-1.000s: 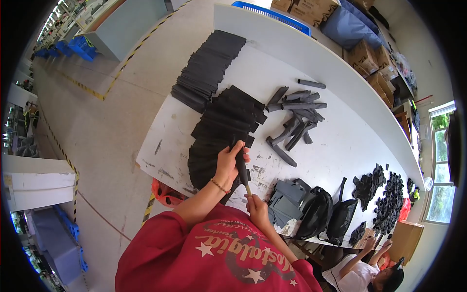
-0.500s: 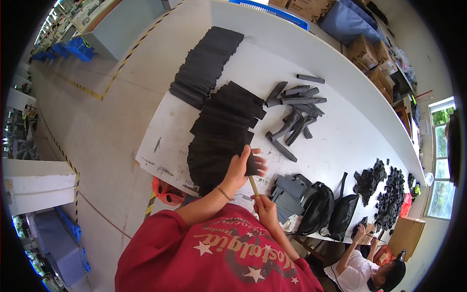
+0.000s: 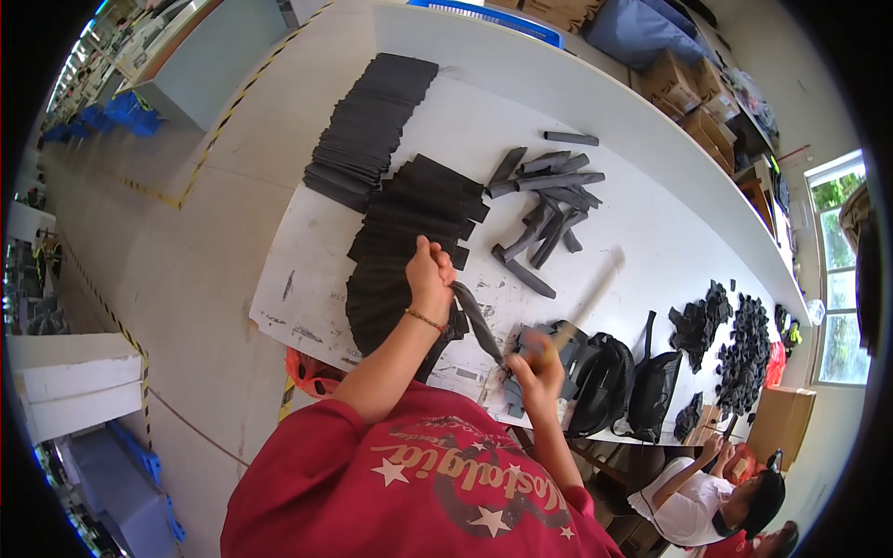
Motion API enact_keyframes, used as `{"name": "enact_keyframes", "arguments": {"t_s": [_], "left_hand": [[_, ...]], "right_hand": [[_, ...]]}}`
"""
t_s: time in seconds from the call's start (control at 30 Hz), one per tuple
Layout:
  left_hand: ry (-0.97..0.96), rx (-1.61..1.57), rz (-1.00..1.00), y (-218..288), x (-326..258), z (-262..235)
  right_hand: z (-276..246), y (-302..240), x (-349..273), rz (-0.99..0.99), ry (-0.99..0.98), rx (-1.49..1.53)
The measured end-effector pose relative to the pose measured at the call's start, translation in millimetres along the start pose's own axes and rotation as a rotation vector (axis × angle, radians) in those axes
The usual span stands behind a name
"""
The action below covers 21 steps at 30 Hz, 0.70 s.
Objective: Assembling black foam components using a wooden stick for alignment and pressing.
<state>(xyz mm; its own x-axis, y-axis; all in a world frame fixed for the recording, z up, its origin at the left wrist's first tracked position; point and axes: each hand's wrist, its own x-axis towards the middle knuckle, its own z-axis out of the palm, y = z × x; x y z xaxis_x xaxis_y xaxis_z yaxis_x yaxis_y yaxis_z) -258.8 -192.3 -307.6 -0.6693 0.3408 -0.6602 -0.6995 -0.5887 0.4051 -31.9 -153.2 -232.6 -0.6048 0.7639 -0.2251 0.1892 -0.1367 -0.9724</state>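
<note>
My left hand (image 3: 432, 281) is closed around the upper end of a dark grey fabric tube (image 3: 478, 324), above a fanned stack of black fabric pieces (image 3: 409, 209). The tube slants down to my right hand (image 3: 542, 374), and its lower end meets that hand. Closed fingers of the right hand grip a pale wooden stick (image 3: 595, 299), which points up and away to the right, smeared by motion. Whether the right hand also pinches the tube's end cannot be made out. Beyond the hands lies a loose heap of dark fabric tubes (image 3: 556, 200) on the white table (image 3: 437, 126).
Another overlapping row of black pieces (image 3: 377, 116) lies at the far left. Black bags (image 3: 605, 381) and grey flat pieces (image 3: 526, 395) are at right, with small black parts (image 3: 744, 353) beyond. A raised panel (image 3: 595, 102) borders the table. A co-worker (image 3: 693, 498) sits at lower right.
The stick has come away from the fabric and swung up to the right. My left hand has closed on the tube, which now stretches between both hands. The view has shifted slightly.
</note>
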Motion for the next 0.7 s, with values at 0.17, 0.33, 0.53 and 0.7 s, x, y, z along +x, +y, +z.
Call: {"name": "enact_keyframes", "arguments": {"t_s": [0.17, 0.33, 0.53, 0.7], "left_hand": [[0.140, -0.020, -0.089, -12, -10, 4], [0.118, 0.012, -0.097, -8, 13, -14], [-0.636, 0.613, -0.070, -21, -55, -2], [-0.850, 0.863, -0.318, -41, -78, -31]], "right_hand": [[23, 9, 54, 0.094, -0.211, 0.182], [40, -16, 35, -0.195, -0.195, 0.042], [34, -14, 71, -0.070, 0.070, 0.190], [27, -3, 93, -0.091, 0.149, 0.112]]}}
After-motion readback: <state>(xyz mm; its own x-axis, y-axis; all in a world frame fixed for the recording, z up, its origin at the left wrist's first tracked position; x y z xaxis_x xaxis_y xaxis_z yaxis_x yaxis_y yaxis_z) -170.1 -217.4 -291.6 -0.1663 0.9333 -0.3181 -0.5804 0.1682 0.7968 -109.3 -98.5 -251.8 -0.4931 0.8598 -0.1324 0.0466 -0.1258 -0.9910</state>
